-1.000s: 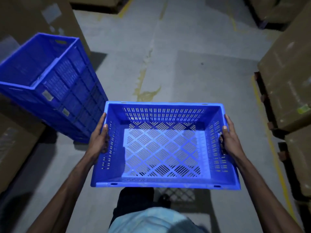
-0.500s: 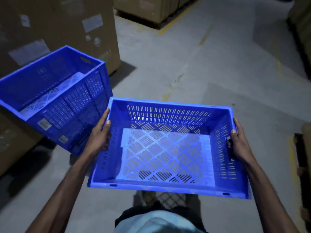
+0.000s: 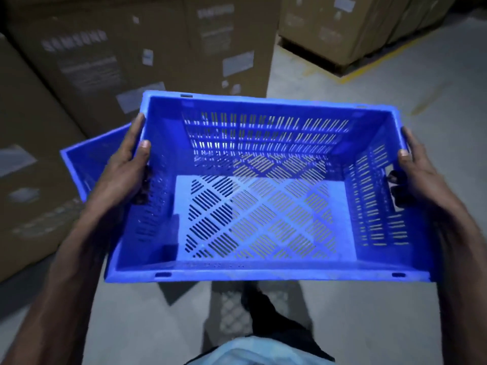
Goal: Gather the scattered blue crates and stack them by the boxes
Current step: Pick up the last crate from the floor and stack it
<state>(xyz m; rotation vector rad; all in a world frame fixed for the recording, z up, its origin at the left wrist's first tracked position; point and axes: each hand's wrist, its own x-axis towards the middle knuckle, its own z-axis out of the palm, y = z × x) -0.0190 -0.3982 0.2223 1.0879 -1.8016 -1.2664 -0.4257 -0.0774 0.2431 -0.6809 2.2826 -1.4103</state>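
Note:
I carry an empty blue slatted crate (image 3: 263, 219) in front of my waist, above the floor. My left hand (image 3: 123, 169) grips its left wall, thumb on the rim and fingers through the handle slot. At the opposite wall my right hand (image 3: 419, 180) grips the same way. Behind my left hand, a corner of the blue crate stack (image 3: 89, 162) shows, mostly hidden by the carried crate. Tall cardboard boxes (image 3: 110, 56) stand right behind the stack.
More cardboard boxes (image 3: 342, 27) sit on a pallet at the upper right, with a yellow floor line (image 3: 369, 67) beside them. Grey concrete floor (image 3: 395, 312) lies below and to the right. My legs show under the crate.
I have turned left and stepped closer. The carried crate now covers most of the stack, and the boxes fill the upper left. Both hands keep their grip.

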